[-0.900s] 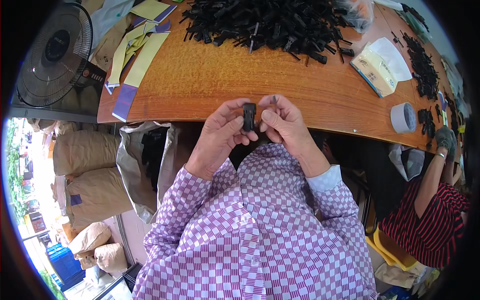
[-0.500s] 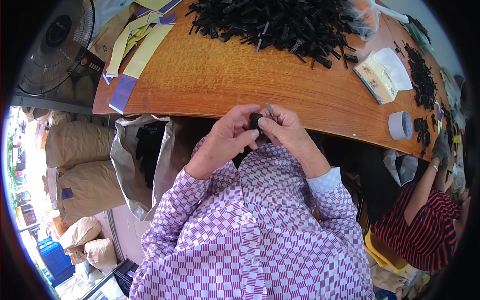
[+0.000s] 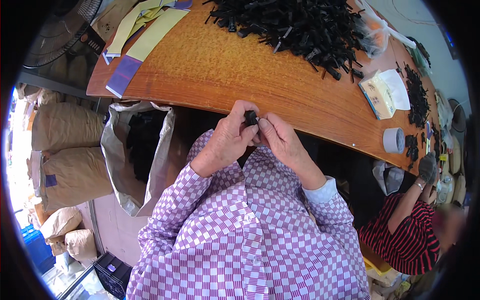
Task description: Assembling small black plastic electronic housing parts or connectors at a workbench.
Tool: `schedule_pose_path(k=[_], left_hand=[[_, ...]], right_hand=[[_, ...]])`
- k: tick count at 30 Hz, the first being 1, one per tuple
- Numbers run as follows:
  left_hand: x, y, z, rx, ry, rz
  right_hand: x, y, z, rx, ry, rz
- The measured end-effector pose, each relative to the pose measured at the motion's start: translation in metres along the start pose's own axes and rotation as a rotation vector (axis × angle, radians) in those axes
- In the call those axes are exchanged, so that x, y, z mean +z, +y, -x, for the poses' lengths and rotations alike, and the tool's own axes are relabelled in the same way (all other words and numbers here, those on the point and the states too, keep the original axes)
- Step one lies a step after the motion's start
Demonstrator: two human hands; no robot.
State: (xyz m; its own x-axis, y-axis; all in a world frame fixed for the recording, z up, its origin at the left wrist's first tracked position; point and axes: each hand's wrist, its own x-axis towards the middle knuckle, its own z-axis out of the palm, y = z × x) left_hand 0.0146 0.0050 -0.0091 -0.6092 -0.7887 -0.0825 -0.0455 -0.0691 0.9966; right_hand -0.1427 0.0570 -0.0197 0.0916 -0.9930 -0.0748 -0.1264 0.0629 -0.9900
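My left hand [image 3: 227,135] is closed on a small black plastic part [image 3: 250,118], which it pinches between thumb and fingers just in front of the table edge. Against the right side of that part press the bent fingers of my right hand [image 3: 283,138]. A thin, light-coloured bit shows by the right thumb tip, but the fingers hide most of it. On the table beyond lies a big heap of similar black parts [image 3: 300,35].
Yellow and purple paper strips [image 3: 145,42] lie at the table's far left. A tissue box [image 3: 376,96] and tape roll [image 3: 394,140] stand right. Below left, an open sack [image 3: 111,162] holds black pieces. A co-worker's gloved hand [image 3: 428,167] is at the far right.
My right hand has turned, and the thin grey metal piece that stuck up from its fingers is now hidden. My left fingers have drawn in around the black part. The whole view has shifted slightly.
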Motion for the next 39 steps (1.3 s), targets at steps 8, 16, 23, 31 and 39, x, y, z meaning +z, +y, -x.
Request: schedule_pose_path(k=[8, 16, 23, 31, 39], left_hand=[[-0.013, -0.006, 0.005, 0.017, 0.050, -0.031], [-0.009, -0.005, 0.006, 0.176, 0.232, -0.211], [-0.031, -0.005, 0.011, 0.218, 0.431, -0.456], [-0.182, -0.022, 0.081, -0.052, 0.801, -1.078], [-0.150, -0.017, 0.063, 0.188, 0.770, -0.934]], right_hand=[[0.015, 0.001, -0.011, -0.043, 0.014, 0.187], [0.027, 0.002, -0.022, -0.092, 0.082, 0.075], [0.003, -0.006, -0.035, -0.345, 0.144, 0.284], [-0.127, -0.013, -0.074, -0.219, 0.492, 1.017], [-0.128, -0.014, -0.079, -0.444, 0.546, 0.562]])
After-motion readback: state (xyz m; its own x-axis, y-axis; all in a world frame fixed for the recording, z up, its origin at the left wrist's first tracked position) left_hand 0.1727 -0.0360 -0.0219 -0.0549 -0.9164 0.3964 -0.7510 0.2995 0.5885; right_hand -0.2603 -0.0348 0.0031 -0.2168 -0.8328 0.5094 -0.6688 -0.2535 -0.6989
